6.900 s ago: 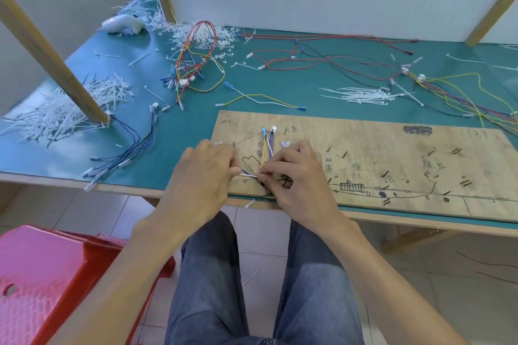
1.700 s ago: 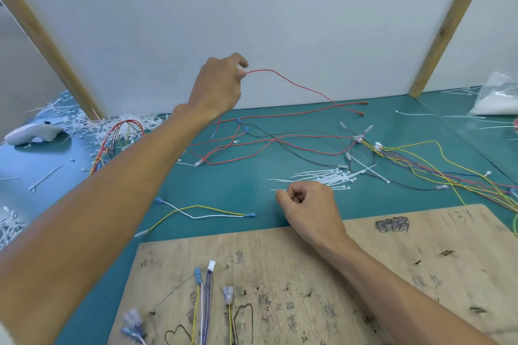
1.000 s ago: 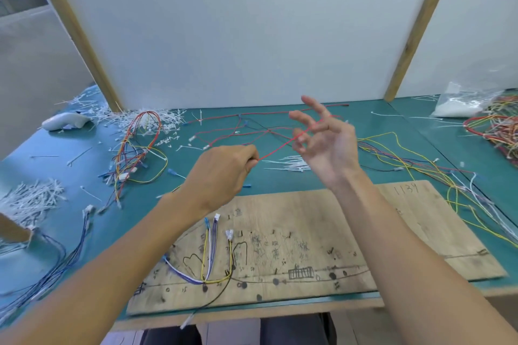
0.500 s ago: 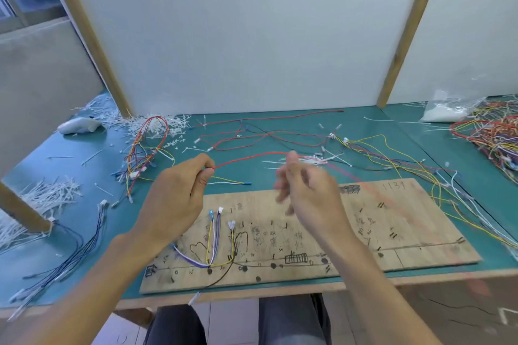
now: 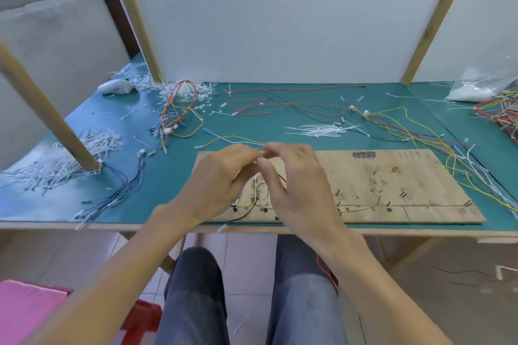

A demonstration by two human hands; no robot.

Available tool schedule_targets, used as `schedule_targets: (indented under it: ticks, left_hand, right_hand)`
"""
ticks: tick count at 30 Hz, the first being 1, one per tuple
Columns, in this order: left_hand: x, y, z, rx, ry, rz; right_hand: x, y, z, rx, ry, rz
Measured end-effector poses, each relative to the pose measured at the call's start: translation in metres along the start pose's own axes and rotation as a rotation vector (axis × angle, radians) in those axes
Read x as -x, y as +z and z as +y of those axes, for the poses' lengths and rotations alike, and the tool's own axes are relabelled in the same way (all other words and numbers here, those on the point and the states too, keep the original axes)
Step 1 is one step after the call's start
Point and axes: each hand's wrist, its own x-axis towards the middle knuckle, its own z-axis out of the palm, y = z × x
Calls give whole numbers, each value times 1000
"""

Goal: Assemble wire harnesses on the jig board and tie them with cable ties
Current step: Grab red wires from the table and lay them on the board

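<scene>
Many wires [image 5: 175, 117], teal tabletop [image 5: 168, 190], jig board [image 5: 406, 182], white partitions [image 5: 266, 22]

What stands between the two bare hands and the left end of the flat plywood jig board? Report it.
Nothing visible. The left hand and right hand hover directly over that end of the plywood jig board; only the already routed yellow and black wires lie beneath them.

Operator: left hand [image 5: 221, 179] and right hand [image 5: 297, 190] bare, forearms bare; faded blue-grey jeans [image 5: 196, 302] on both legs below workbench [image 5: 168, 190] edge.
</scene>
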Motion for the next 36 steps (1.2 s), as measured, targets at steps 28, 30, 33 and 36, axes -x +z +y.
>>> schedule_targets:
  ticks: [28, 30, 33, 36]
  left_hand:
    - [90, -41, -97, 38, -529, -41]
    - [89, -43, -101, 71, -608, 10]
    - [88, -39, -103, 50, -675, -36]
    - [88, -34, -104, 37, -724, -42]
  right_hand:
    - [20, 50, 34, -203, 108, -333]
    - [21, 53, 38, -135, 108, -359]
    - [21, 58, 41, -70, 104, -345]
    - [22, 61, 43, -37, 102, -312]
